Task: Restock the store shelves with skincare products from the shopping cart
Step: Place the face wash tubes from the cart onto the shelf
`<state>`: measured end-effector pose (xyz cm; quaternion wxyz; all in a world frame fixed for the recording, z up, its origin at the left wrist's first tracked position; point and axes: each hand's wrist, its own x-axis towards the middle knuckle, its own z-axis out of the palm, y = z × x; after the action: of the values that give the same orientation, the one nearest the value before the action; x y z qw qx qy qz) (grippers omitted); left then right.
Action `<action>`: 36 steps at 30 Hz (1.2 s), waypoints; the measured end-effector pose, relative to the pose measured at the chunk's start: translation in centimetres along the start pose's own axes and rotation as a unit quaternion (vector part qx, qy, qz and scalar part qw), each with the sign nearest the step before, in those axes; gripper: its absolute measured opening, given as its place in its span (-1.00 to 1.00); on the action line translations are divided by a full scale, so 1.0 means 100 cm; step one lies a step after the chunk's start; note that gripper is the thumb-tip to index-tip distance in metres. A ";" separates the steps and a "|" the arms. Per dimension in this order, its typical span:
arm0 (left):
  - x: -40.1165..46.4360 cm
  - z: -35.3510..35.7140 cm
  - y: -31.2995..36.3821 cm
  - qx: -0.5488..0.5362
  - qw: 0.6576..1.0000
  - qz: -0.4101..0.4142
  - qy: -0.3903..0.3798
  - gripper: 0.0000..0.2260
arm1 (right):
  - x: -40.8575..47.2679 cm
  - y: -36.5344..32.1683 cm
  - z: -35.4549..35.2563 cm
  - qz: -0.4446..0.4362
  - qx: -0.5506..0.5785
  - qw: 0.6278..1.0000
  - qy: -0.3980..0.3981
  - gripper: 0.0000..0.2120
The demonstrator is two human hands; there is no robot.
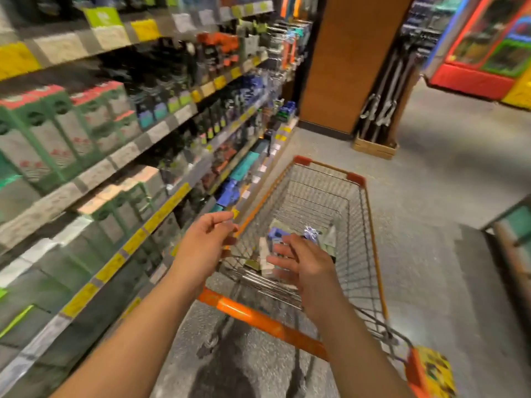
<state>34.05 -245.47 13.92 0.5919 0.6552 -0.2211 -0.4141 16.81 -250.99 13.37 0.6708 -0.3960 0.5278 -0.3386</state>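
A wire shopping cart (pixel 370 225) with an orange handle (pixel 253 314) stands in the aisle before me. Several small skincare boxes (pixel 324 239), blue, white and pale green, lie at its bottom. My left hand (pixel 204 239) hovers over the cart's left rim with relaxed fingers and holds nothing. My right hand (pixel 304 265) is spread open above the cart's near end, over the boxes, also holding nothing. The store shelves (pixel 120 156) run along my left, stocked with green and white boxes and dark bottles. The view is blurred.
A wooden pillar (pixel 344 61) stands at the far end of the shelves, with a crate of long tools (pixel 376 145) beside it. A red and yellow display (pixel 488 53) is at the far right. Another fixture's edge (pixel 511 225) shows at the right. Grey floor surrounds the cart.
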 end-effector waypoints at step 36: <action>0.043 0.124 -0.051 0.082 0.991 -0.057 -0.087 -0.88 | 0.053 0.012 -0.171 0.035 0.066 0.991 0.114 -0.83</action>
<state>25.43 -255.11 8.37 0.4901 0.6748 -0.2671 -0.4827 1.26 -258.02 7.81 0.6422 -0.2909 0.5913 -0.3917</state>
